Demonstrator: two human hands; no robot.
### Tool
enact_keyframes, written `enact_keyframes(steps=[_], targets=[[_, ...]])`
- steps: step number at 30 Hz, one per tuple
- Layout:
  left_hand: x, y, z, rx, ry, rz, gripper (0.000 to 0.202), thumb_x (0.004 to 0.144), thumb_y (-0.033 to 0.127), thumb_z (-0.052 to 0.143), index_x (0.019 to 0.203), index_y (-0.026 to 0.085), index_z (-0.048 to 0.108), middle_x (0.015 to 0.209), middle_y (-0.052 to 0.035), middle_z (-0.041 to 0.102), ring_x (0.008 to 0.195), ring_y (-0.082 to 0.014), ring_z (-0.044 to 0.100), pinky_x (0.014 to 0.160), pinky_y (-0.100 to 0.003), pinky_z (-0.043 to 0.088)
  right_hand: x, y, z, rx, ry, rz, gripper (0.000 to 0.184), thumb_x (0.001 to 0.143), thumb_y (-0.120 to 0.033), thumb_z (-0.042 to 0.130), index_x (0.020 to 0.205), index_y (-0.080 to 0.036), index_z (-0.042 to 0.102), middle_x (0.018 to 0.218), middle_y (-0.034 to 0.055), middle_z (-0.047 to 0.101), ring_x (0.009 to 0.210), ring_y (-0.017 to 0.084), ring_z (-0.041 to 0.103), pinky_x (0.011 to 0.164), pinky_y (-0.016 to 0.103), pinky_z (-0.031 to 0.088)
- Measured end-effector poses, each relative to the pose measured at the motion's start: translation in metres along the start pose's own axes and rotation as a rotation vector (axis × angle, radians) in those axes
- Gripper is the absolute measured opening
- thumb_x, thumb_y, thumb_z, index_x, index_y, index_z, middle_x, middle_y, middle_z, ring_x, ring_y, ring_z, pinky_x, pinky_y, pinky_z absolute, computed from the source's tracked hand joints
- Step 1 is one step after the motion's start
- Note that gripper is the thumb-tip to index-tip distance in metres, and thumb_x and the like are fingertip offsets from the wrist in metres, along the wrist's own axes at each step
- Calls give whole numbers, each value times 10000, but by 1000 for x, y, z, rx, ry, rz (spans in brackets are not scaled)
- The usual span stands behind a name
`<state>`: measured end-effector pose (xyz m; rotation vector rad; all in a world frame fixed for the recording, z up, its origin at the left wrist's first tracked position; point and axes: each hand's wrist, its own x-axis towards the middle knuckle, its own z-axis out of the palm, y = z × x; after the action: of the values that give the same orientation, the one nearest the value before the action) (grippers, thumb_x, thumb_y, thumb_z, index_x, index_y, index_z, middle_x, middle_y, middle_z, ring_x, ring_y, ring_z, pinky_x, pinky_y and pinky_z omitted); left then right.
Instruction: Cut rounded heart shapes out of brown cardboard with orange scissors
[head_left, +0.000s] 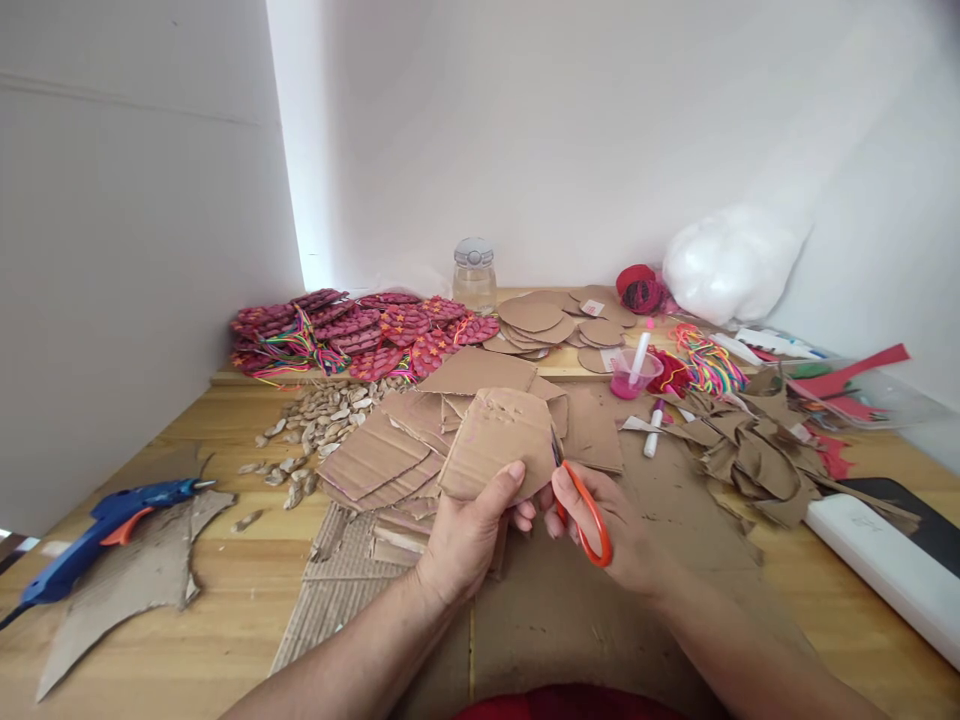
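One blue hot-glue gun (97, 535) lies across a cardboard scrap (154, 570) at the left of a crowded desk (255, 600), with peanut shells (334, 415) heaped farther in, beside overlapping cardboard cutouts (375, 455). At center, the left hand (465, 545) has its fingers clamped on a corrugated cardboard piece (495, 445), thumb on top, held up in front of those cutouts. At the piece's right edge are the blades of orange-handled scissors (598, 515), the fingers of the right hand (626, 525) wrapped around the handles. A clean edge likely calls for turning the cardboard into steady scissors, left thumb clear of the line. Far right, curled offcuts (765, 460) lie piled
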<state>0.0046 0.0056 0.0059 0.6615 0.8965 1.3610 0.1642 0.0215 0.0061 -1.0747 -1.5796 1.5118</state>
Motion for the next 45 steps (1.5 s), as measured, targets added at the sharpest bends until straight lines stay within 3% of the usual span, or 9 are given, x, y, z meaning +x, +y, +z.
enact_keyframes(steps=[9, 17, 30, 45], targets=[[1, -3, 0, -24, -32, -2, 273, 791, 375, 809, 756, 123, 709, 602, -22, 655, 523, -116, 598, 499, -217, 493, 0, 1, -3, -81, -11, -73, 409, 1002, -562, 526, 765, -229, 536, 766, -11, 569, 731, 171, 521, 700, 286, 427], [2, -7, -4, -1, -13, -8, 267, 809, 379, 800, 811, 127, 711, 629, -13, 664, 530, -104, 590, 519, -217, 508, 1, 6, -3, -88, -9, -43, 471, 1031, -594, 421, 747, -223, 480, 665, -26, 498, 621, 149, 436, 589, 291, 347], [0, -4, 0, -53, 13, -11, 293, 758, 356, 843, 846, 125, 686, 638, 3, 648, 516, -97, 587, 488, -212, 502, 0, 14, 4, 101, 75, 26, 478, 932, -602, 620, 718, -214, 442, 621, -59, 430, 518, 97, 403, 486, 233, 293], [0, -2, 1, -51, -2, -20, 303, 747, 367, 854, 813, 118, 694, 617, -3, 648, 519, -102, 592, 493, -217, 515, -2, 18, 2, 73, 92, 3, 452, 964, -527, 615, 693, -219, 424, 563, -76, 379, 479, 88, 343, 458, 234, 253]])
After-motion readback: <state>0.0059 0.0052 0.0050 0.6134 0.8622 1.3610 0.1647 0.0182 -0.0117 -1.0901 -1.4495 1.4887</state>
